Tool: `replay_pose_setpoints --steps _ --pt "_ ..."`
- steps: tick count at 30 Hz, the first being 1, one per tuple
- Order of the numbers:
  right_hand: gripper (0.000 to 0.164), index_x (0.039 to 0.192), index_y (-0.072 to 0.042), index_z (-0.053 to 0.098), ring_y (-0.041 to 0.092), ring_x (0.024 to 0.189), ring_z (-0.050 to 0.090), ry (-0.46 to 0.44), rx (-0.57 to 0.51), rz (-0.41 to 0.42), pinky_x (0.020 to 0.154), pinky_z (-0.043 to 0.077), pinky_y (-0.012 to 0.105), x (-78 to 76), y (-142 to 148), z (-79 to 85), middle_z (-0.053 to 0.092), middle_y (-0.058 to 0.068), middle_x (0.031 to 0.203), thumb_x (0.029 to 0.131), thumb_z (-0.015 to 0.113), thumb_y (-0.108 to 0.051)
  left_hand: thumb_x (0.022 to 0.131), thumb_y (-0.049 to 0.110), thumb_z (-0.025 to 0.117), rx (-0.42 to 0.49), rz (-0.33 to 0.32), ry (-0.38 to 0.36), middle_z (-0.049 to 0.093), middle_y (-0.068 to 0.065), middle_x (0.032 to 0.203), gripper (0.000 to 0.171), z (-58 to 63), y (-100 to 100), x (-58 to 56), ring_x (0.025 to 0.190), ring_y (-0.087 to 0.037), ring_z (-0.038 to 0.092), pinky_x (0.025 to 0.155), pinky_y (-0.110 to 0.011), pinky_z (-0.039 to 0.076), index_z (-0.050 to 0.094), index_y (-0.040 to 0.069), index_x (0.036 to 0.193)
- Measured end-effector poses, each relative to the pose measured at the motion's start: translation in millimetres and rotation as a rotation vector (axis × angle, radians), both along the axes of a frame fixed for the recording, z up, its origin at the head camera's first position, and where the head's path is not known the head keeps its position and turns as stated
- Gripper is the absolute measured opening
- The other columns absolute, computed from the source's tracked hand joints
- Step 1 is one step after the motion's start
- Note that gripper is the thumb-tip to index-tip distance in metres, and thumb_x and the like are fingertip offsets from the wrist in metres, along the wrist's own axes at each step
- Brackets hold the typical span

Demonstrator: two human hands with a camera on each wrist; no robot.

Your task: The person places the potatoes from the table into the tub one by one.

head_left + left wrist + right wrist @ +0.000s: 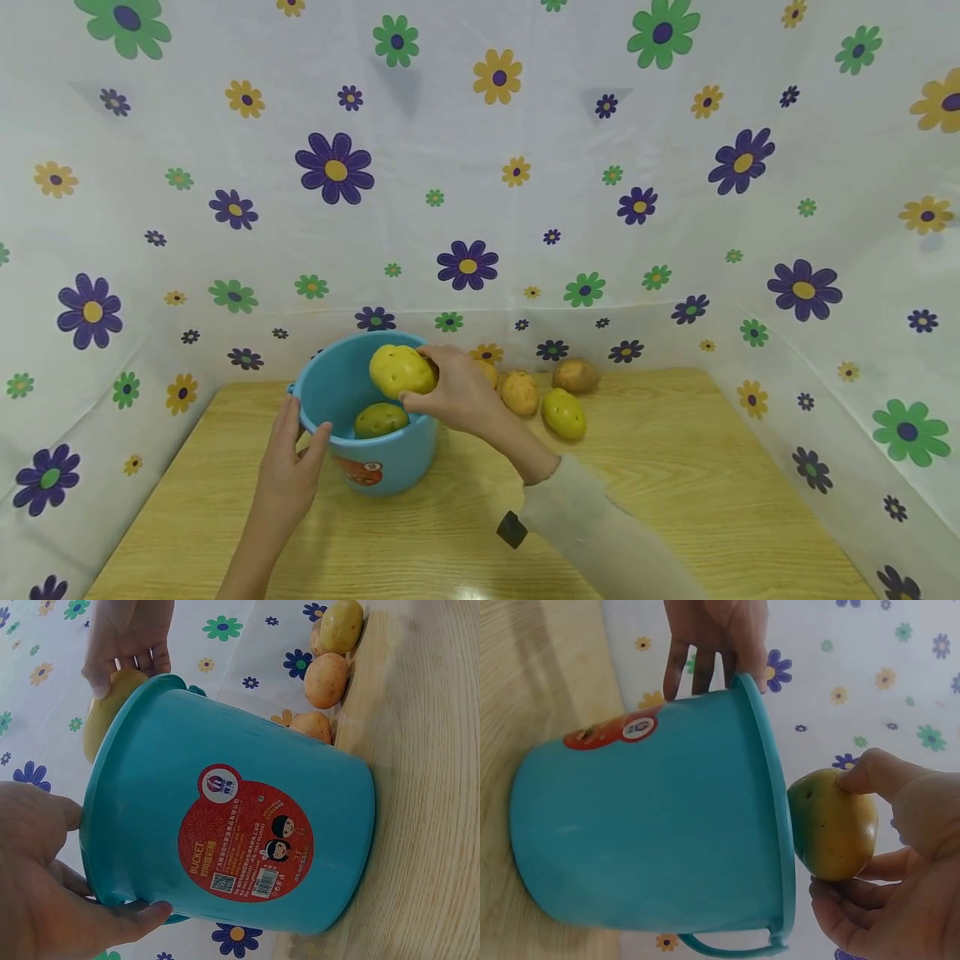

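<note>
A blue bucket (390, 462) with a red label stands upright on the table. My left hand (288, 467) grips its rim at the left, as the left wrist view also shows, with the thumb at the rim and fingers along the outer wall. Above the bucket's mouth, my right hand (457, 387) holds a yellow potato (401, 371) between thumb and fingers. From the side, in the right wrist view, that potato (836, 825) is level with the rim. Inside the bucket lies a greenish potato (381, 420); the rest of the bottom is hidden.
Right of the bucket several potatoes lie on the wooden table (660, 483): a yellow-green potato (564, 414), a tan potato (519, 393) and a brown potato (576, 375), with another partly behind my hand. A flowered sheet (570, 167) hangs behind and at both sides.
</note>
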State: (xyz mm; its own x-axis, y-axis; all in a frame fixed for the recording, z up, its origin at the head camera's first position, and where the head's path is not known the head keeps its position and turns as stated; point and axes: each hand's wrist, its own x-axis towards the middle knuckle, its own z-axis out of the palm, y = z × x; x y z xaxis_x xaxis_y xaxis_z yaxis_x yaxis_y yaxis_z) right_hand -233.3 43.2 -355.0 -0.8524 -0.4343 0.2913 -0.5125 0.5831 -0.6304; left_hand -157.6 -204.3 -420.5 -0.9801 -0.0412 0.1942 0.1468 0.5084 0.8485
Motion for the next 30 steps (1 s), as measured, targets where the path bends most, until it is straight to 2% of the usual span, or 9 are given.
replay_pose_setpoints --steps 5,14,21,30 --pt "0.059 0.135 -0.002 0.064 0.016 0.085 0.058 0.036 0.029 0.013 0.064 0.050 0.022 0.1 -12 -2.5 0.068 0.007 0.108 0.087 0.080 -0.031 0.112 0.030 0.047 0.003 -0.002 -0.003 -0.008 -0.025 0.169 0.079 -0.4 0 -0.9 0.150 -0.054 0.018 0.110 -0.061 0.039 -0.005 -0.001 0.163" --pt "0.063 0.138 -0.001 0.062 0.011 0.080 0.058 -0.001 0.019 0.045 0.063 0.051 0.018 2.4 -30 -5.4 0.068 0.005 0.107 0.086 0.079 -0.032 0.112 0.032 0.047 0.009 0.003 -0.009 -0.009 -0.023 0.170 0.080 -1.7 0 -1.8 0.150 -0.053 0.017 0.111 -0.059 0.039 -0.006 0.001 0.163" --pt "0.064 0.137 -0.001 0.062 0.009 0.079 0.056 0.011 0.059 0.055 0.062 0.049 0.016 2.3 -41 -6.5 0.066 0.002 0.101 0.086 0.079 -0.035 0.112 0.035 0.046 0.017 -0.003 -0.012 -0.010 -0.022 0.170 0.081 -0.6 -1 -1.1 0.151 -0.053 0.016 0.111 -0.059 0.039 -0.006 0.001 0.164" --pt "0.066 0.138 -0.001 0.062 0.009 0.080 0.056 0.006 0.084 0.054 0.064 0.048 0.015 3.5 -50 -7.9 0.068 0.002 0.103 0.086 0.079 -0.037 0.112 0.032 0.047 0.016 -0.006 0.010 -0.008 -0.023 0.170 0.079 0.1 0 0.5 0.150 -0.052 0.018 0.110 -0.056 0.040 -0.004 0.001 0.164"
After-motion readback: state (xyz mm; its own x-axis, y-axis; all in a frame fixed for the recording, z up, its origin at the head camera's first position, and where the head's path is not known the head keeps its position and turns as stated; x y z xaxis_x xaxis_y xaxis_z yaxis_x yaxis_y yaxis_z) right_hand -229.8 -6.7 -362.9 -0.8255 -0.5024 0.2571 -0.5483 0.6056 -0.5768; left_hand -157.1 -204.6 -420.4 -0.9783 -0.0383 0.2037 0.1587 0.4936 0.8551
